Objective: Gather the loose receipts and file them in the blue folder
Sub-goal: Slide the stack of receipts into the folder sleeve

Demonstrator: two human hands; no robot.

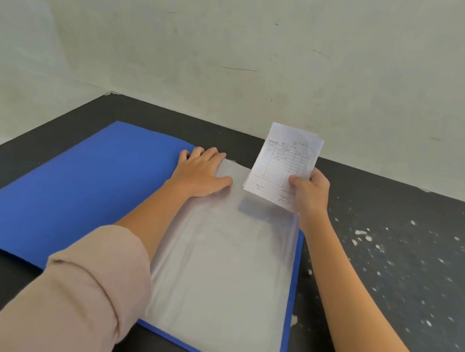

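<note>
Your sleeved left arm crosses the blue folder, open on the dark surface near its far edge; left grip, fingers flat, pins the clear pocket steady while right grip pinches the receipts above it, seemingly ready for filing.

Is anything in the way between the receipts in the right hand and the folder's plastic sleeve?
Nothing visible. The folder lies open; the right hand holds the receipts just above the plastic sleeve at its far edge. The left hand rests on its corner, beside their path.
</note>
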